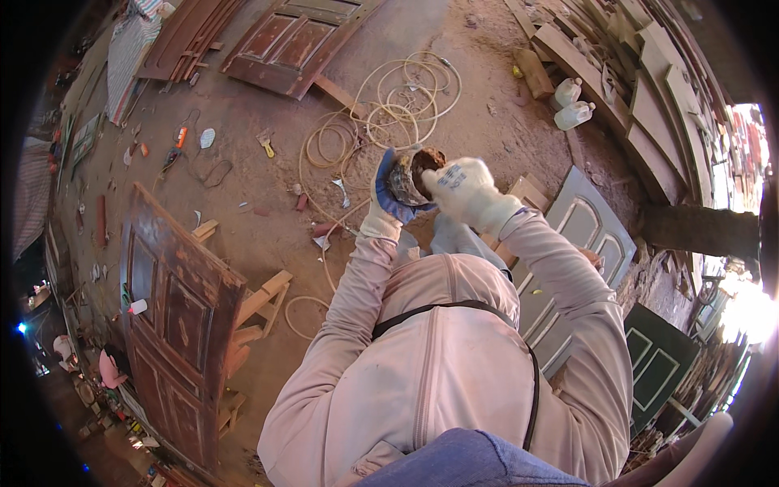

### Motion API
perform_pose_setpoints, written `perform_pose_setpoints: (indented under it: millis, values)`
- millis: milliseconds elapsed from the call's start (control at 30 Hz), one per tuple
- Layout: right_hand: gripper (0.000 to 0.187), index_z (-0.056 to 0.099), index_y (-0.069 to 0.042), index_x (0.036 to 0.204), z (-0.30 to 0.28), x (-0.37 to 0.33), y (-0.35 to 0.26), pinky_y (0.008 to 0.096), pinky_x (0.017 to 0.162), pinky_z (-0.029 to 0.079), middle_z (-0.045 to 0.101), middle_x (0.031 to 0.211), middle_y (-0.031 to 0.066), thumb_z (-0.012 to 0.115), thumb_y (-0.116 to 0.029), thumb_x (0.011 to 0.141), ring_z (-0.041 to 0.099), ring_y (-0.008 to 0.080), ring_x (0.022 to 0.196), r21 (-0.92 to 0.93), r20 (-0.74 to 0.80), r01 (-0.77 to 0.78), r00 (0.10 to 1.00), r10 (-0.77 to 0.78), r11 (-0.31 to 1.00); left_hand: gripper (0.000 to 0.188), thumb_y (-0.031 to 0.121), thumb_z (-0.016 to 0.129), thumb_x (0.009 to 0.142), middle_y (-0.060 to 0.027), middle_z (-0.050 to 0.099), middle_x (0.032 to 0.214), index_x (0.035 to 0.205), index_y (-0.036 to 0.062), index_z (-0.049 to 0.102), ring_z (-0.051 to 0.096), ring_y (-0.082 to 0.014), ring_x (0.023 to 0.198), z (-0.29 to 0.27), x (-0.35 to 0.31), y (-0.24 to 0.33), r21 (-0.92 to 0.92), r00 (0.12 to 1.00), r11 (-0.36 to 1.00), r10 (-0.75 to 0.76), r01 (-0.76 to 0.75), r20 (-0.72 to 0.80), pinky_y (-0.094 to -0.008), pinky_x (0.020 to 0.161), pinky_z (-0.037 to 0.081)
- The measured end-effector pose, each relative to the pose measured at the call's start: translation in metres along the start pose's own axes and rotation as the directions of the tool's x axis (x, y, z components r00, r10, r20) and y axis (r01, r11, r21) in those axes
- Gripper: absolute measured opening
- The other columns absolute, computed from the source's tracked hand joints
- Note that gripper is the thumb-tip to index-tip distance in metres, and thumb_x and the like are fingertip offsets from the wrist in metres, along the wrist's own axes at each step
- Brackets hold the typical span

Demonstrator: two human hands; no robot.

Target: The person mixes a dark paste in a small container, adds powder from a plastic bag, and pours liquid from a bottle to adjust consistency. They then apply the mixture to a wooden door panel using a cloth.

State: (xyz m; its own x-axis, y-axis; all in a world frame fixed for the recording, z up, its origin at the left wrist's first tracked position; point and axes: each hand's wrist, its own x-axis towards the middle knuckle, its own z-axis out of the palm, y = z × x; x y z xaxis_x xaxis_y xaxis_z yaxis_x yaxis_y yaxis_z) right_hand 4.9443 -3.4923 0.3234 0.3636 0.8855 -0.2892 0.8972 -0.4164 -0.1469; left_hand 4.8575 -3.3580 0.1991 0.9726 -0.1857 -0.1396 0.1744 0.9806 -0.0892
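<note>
My left hand (383, 200), in a blue-palmed work glove, is wrapped round a dirty, crusted can (406, 180) in front of my chest. The can is tilted, and its dark mouth with a rusty brown rim faces my right hand. At that mouth is my right hand (466, 191), in a whitish glove with faded print on its back. Its fingers are curled in toward the opening. Whatever they grip is hidden by the glove and the can's rim.
Brown panelled doors (182, 316) rest on wooden trestles (264, 304) at left; a grey door (580, 243) lies at right. A pale hose (406, 105) coils across the dirt floor near a scraper (265, 144). Plastic jugs (574, 115) stand by stacked boards (649, 122).
</note>
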Motion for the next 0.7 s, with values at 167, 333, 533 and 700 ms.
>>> perform_pose_setpoints:
  millis: [167, 333, 533, 700]
  values:
    - [0.009, 0.062, -0.012, 0.086, -0.007, -0.018, 0.015, 0.0436, 0.065, 0.049, 0.065, 0.072, 0.0098, 0.060, -0.018, 0.080, 0.064, 0.0323, 0.072, 0.329, -0.153, 0.195, 0.977, -0.152, 0.924, 0.048, 0.042, 0.050, 0.094, -0.0145, 0.064, 0.120, 0.122, 0.0046, 0.060, 0.062, -0.0317, 0.110, -0.012, -0.004, 0.002, 0.116, 0.964, 0.978, 0.192, -0.173, -0.182, -0.0526, 0.097, 0.049]
    - [0.009, 0.061, -0.011, 0.083, -0.020, -0.003, 0.026, 0.0428, 0.064, 0.050, 0.064, 0.072, 0.0097, 0.061, -0.018, 0.078, 0.063, 0.0321, 0.073, 0.028, -0.269, 0.147, 0.954, -0.135, 0.989, 0.054, 0.044, 0.048, 0.095, -0.0153, 0.062, 0.125, 0.128, 0.0017, 0.055, 0.060, -0.0317, 0.113, -0.003, -0.001, 0.011, 0.101, 0.979, 0.982, 0.168, -0.157, -0.115, -0.0482, 0.100, 0.047]
    - [0.010, 0.060, -0.009, 0.081, 0.022, -0.004, 0.014, 0.0443, 0.062, 0.050, 0.065, 0.072, 0.0127, 0.058, -0.018, 0.081, 0.065, 0.0322, 0.073, 0.100, -0.127, -0.142, 0.980, 0.154, 0.985, 0.047, 0.033, 0.050, 0.097, -0.0160, 0.063, 0.122, 0.127, -0.0029, 0.054, 0.062, -0.0279, 0.110, -0.011, -0.001, 0.026, 0.369, 0.942, 0.887, 0.327, -0.277, -0.079, -0.0428, 0.097, 0.050]
    - [0.022, 0.066, -0.010, 0.089, 0.069, -0.010, -0.003, 0.0435, 0.061, 0.049, 0.063, 0.068, 0.0157, 0.055, -0.028, 0.089, 0.064, 0.0306, 0.064, 0.739, -0.048, -0.186, 0.944, 0.327, 0.647, 0.044, 0.033, 0.051, 0.097, -0.0146, 0.064, 0.119, 0.124, -0.0009, 0.057, 0.063, -0.0264, 0.107, -0.004, 0.000, 0.014, 0.574, 0.823, 0.725, 0.548, -0.381, -0.146, -0.0418, 0.096, 0.051]
